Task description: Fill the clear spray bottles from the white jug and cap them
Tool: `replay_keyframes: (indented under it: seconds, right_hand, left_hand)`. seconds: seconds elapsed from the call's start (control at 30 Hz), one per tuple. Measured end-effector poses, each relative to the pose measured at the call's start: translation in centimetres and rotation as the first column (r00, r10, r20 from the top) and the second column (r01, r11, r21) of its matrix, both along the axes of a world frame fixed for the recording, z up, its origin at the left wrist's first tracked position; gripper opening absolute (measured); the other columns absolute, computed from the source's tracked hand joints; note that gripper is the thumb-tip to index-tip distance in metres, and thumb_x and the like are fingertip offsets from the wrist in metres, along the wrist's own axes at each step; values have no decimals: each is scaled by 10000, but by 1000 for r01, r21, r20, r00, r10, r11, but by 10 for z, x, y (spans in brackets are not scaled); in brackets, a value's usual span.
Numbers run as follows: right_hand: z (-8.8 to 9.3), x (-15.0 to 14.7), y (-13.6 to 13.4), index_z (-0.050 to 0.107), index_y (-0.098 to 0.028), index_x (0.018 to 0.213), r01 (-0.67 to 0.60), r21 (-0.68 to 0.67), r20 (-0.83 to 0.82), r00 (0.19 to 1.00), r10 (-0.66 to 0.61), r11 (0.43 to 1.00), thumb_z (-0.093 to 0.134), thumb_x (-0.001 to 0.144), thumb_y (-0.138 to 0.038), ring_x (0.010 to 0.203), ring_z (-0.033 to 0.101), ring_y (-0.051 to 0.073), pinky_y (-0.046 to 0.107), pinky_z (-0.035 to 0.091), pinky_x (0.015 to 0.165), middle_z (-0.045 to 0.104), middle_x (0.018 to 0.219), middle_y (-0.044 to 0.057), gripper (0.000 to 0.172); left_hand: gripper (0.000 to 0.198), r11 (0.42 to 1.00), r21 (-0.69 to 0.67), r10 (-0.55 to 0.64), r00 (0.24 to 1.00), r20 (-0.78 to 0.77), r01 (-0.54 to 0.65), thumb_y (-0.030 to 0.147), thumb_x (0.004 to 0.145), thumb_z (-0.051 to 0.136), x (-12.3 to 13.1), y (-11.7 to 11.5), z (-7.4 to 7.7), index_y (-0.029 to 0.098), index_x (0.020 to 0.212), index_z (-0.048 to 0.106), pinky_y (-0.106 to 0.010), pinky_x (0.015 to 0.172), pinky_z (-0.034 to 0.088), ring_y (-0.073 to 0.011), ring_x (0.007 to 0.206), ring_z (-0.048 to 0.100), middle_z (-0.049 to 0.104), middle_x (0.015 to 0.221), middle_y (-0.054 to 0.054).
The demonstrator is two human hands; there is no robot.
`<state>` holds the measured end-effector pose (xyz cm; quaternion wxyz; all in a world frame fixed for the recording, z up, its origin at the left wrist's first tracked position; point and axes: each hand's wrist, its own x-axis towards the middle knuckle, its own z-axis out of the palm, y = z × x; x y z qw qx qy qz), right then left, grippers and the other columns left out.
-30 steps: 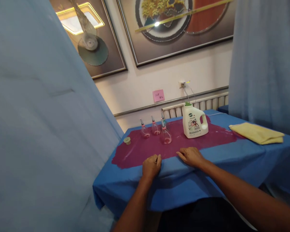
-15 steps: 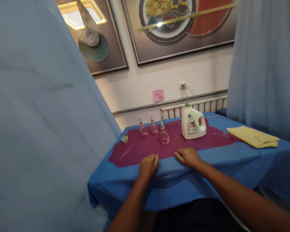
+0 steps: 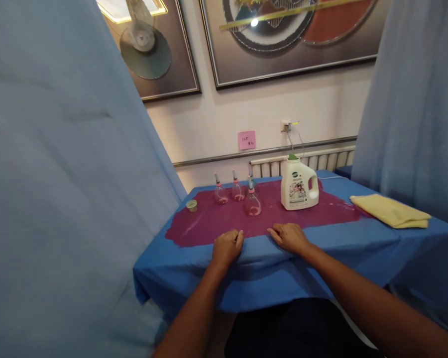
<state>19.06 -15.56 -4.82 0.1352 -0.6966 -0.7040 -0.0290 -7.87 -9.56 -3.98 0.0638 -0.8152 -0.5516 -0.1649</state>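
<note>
My left hand (image 3: 227, 247) rests on the front edge of the blue tablecloth (image 3: 321, 253), fingers curled into a loose fist with nothing visible in it. My right hand (image 3: 289, 237) lies flat on the cloth beside it, fingers stretched out. Just beyond both hands spreads a purple patch (image 3: 224, 219). On it stand three small clear bottles (image 3: 252, 201) with pink caps and a white detergent jug (image 3: 297, 185) with a green cap.
A small green cap (image 3: 191, 205) lies at the patch's left end. A folded yellow cloth (image 3: 390, 211) sits at the table's right. Blue curtains (image 3: 59, 199) hang close on both sides. A radiator and framed pictures line the wall behind.
The view has tilted slightly and shifted; both hands stay in the same place on the cloth's front edge.
</note>
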Motion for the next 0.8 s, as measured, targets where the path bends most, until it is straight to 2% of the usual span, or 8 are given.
replay_keyframes:
  seconds: [0.8]
  right_hand:
    - [-1,4,-1,857,-234,1210,5,-26,-1,1000,-5,1000,387,1233,-549,1065,839,281,338,416,783,899,1170,129,567]
  left_hand:
    - [442,1000,-17,-9,1000,13,9,432,1213,523,3,0,-2,246,957,832,-378,774,375,-275,962,794,882,1034,-124]
